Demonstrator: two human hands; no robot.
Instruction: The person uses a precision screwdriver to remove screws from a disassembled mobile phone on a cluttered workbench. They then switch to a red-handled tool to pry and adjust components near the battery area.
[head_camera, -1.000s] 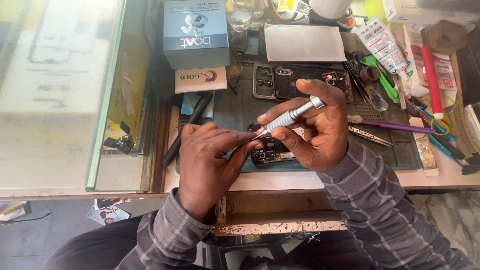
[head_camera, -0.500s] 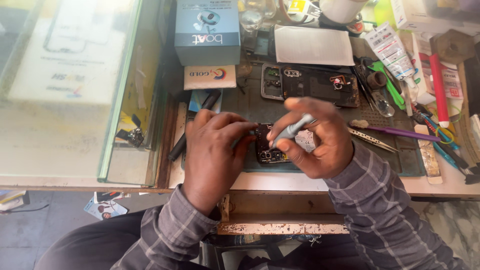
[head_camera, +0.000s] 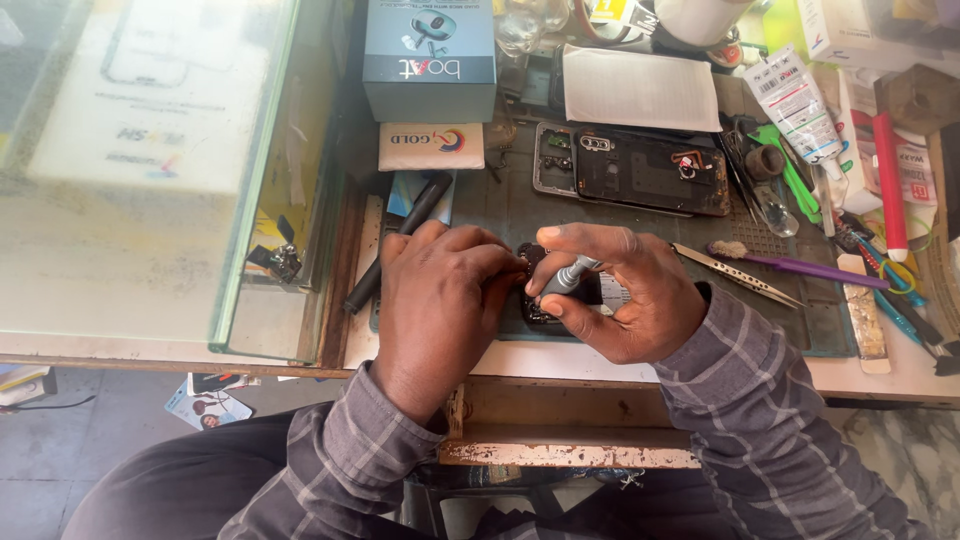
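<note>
My right hand (head_camera: 625, 295) grips a grey screwdriver (head_camera: 566, 277) held nearly upright, its tip down on a small dark opened phone (head_camera: 590, 292) lying on the green work mat (head_camera: 500, 205). My left hand (head_camera: 440, 300) rests on the phone's left end, fingers curled over it and pinning it down. Most of the phone is hidden under both hands.
A second opened phone body (head_camera: 632, 168) lies further back on the mat. Steel tweezers (head_camera: 735, 273) and a purple brush (head_camera: 800, 265) lie to the right. A blue box (head_camera: 428, 55) stands behind, a black pen-like tool (head_camera: 398, 240) at left, a glass counter (head_camera: 150, 170) far left.
The screwdriver swung from a raised slant to nearly upright, tip lowered onto the phone. Both hands closed in over the phone.
</note>
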